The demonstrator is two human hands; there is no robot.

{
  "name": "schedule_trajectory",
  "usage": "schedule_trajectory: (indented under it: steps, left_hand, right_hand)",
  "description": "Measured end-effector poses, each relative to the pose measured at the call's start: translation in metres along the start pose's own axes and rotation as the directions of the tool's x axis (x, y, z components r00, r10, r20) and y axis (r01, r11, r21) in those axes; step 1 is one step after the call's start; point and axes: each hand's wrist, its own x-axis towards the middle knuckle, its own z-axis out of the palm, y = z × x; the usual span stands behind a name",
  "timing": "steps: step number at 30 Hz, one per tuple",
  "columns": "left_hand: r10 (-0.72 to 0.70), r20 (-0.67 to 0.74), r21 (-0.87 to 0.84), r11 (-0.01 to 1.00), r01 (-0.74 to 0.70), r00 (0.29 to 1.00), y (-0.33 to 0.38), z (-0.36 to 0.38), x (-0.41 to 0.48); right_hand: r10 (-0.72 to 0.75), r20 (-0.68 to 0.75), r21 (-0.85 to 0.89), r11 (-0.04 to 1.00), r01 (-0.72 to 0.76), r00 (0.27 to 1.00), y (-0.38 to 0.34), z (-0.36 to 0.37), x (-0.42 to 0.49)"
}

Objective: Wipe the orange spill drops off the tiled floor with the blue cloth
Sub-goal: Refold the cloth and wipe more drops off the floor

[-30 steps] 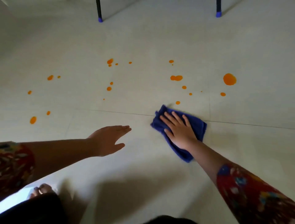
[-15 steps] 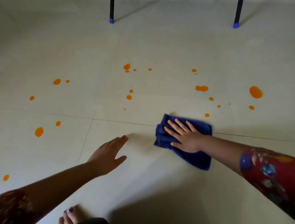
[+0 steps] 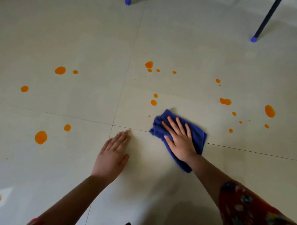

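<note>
A folded blue cloth (image 3: 196, 134) lies on the pale tiled floor (image 3: 80, 40), across a grout line. My right hand (image 3: 179, 141) presses flat on it with fingers spread and straight. My left hand (image 3: 113, 153) rests flat on the bare tile to the cloth's left, fingers together. Several orange drops dot the floor beyond the hands: a small one (image 3: 149, 116) just left of the cloth's far corner, a pair (image 3: 153, 102) above it, a big one (image 3: 41, 137) at left, a large one (image 3: 269, 111) at right.
Two dark furniture legs with blue caps stand at the far side, one at top centre (image 3: 127, 2) and one at top right (image 3: 254, 39). Grout lines cross the floor near my left fingertips. My patterned red sleeve (image 3: 244, 207) fills the lower right.
My right hand has slid the cloth leftward and a little forward, closer to the small drops in the middle. My left hand has come down flat on the tile. The view has shifted.
</note>
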Motion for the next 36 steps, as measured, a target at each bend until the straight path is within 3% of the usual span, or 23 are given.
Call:
schedule_trajectory:
  steps: [2,5,7,10,12,14,16,18,20,21,22,24,25,26,27,29,30,31,32,36]
  left_hand:
    - [0.008,-0.053,-0.047,0.999,-0.011,0.999,-0.001,0.003,0.001]
    - [-0.005,-0.164,-0.130,0.991,-0.016,0.987,-0.002,0.001,-0.004]
    - [-0.047,-0.204,-0.153,0.988,0.015,0.978,-0.003,-0.002,-0.012]
    - [-0.107,-0.244,-0.193,0.979,0.060,0.964,-0.010,-0.004,-0.028]
    - [-0.175,-0.270,-0.238,0.965,0.111,0.947,-0.015,-0.003,-0.037]
    - [-0.225,-0.289,-0.276,0.950,0.144,0.931,-0.018,-0.002,-0.042]
    - [-0.274,-0.307,-0.321,0.931,0.172,0.911,-0.023,-0.005,-0.050]
    - [-0.311,-0.305,-0.355,0.914,0.196,0.900,-0.031,-0.009,-0.055]
    - [-0.334,-0.296,-0.352,0.909,0.223,0.895,-0.037,-0.012,-0.068]
    - [-0.336,-0.303,-0.341,0.912,0.228,0.892,-0.039,-0.012,-0.075]
    - [-0.344,-0.309,-0.335,0.912,0.237,0.887,-0.043,-0.011,-0.082]
    - [-0.389,-0.319,-0.334,0.900,0.282,0.864,-0.048,-0.009,-0.096]
    - [-0.431,-0.328,-0.348,0.882,0.317,0.840,-0.049,-0.008,-0.104]
    - [-0.480,-0.347,-0.375,0.859,0.350,0.806,-0.049,-0.008,-0.111]
    - [-0.538,-0.371,-0.417,0.825,0.381,0.757,-0.048,-0.010,-0.118]
    - [-0.652,-0.387,-0.521,0.738,0.429,0.652,-0.046,-0.018,-0.127]
    - [-0.700,-0.395,-0.553,0.698,0.454,0.596,-0.047,-0.024,-0.136]
    - [-0.730,-0.402,-0.568,0.672,0.475,0.553,-0.050,-0.029,-0.142]
    - [-0.748,-0.419,-0.566,0.658,0.497,0.514,-0.054,-0.033,-0.153]
    - [-0.779,-0.430,-0.528,0.627,0.573,0.456,-0.080,-0.035,-0.188]
  right_hand:
    - [-0.027,-0.069,0.025,0.999,0.029,0.997,-0.037,0.006,0.007]
    - [-0.398,0.003,-0.031,0.917,0.398,0.917,-0.062,0.019,-0.027]
    - [-0.529,0.081,-0.049,0.844,0.534,0.844,-0.052,0.016,-0.045]
    - [-0.441,0.037,-0.036,0.896,0.442,0.897,-0.047,0.015,-0.026]
    - [-0.241,-0.047,0.012,0.970,0.241,0.970,-0.070,0.015,0.002]
    - [-0.085,-0.102,0.086,0.992,0.094,0.991,-0.106,0.016,0.020]
    - [-0.236,-0.066,0.055,0.969,0.240,0.970,-0.142,0.021,0.011]
    - [-0.524,0.047,0.014,0.852,0.524,0.850,-0.150,0.022,-0.013]
    - [-0.677,0.100,0.011,0.734,0.679,0.730,-0.134,0.019,-0.011]
    - [-0.661,0.083,0.004,0.748,0.663,0.746,-0.130,0.018,-0.001]
    - [-0.574,0.044,0.010,0.818,0.575,0.817,-0.130,0.019,0.011]
    - [-0.277,-0.060,0.058,0.958,0.280,0.959,-0.149,0.019,0.032]
    - [-0.215,-0.103,0.073,0.972,0.223,0.971,-0.168,0.021,0.032]
    - [-0.277,-0.112,0.073,0.956,0.286,0.954,-0.189,0.023,0.024]
    - [-0.444,-0.076,0.069,0.891,0.449,0.893,-0.209,0.028,0.012]
    - [-0.770,0.059,0.070,0.638,0.766,0.636,-0.233,0.036,-0.011]
    - [-0.843,0.103,0.084,0.536,0.840,0.528,-0.243,0.035,-0.011]
    - [-0.864,0.101,0.080,0.500,0.862,0.492,-0.249,0.035,-0.002]
    - [-0.864,0.087,0.061,0.502,0.863,0.497,-0.259,0.034,0.009]
    - [-0.708,0.031,0.022,0.706,0.708,0.705,-0.279,0.030,0.038]
